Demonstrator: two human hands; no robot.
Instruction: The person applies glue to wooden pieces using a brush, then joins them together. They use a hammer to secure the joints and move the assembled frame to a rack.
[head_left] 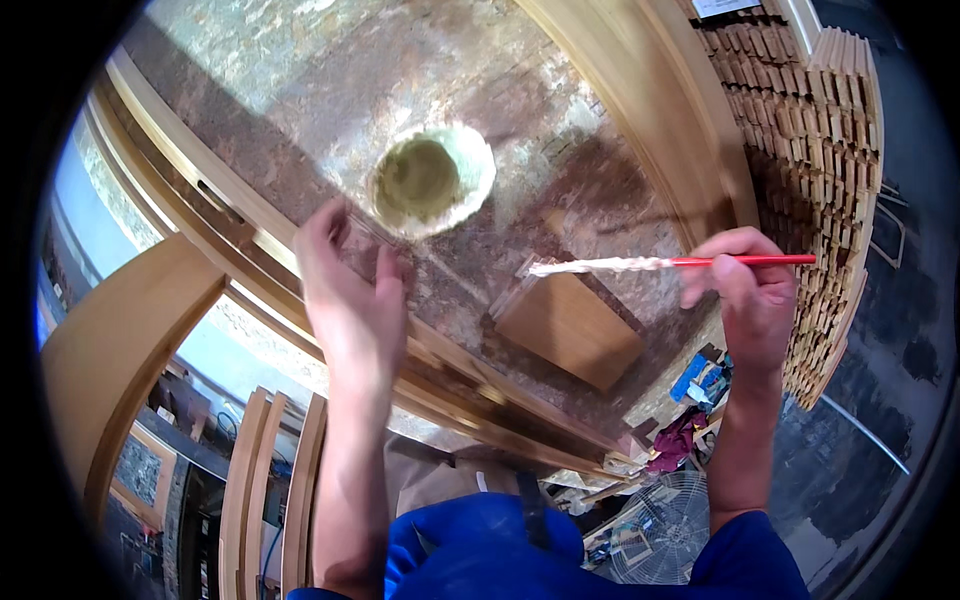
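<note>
My right hand (745, 290) pinches the red handle of a thin brush (735, 261). The brush lies almost level, pointing left, and its front half is coated in a whitish paste. Just under its tip, a flat brown wooden block (570, 330) rests on the stained worktop (480, 70). My left hand (350, 280) hovers over a long wooden rail at the left, thumb and fingers apart, holding nothing. Beyond those fingers stands a round tub (480, 165) with a pale, crusted rim and a greenish-beige inside.
Long wooden rails (470, 385) run diagonally along the worktop's near left side. A broad curved wooden piece (690, 110) crosses at the right, with stacked wooden strips (800, 130) beyond it. Below on the right are a wire fan guard (665, 530) and a maroon cloth (677, 443).
</note>
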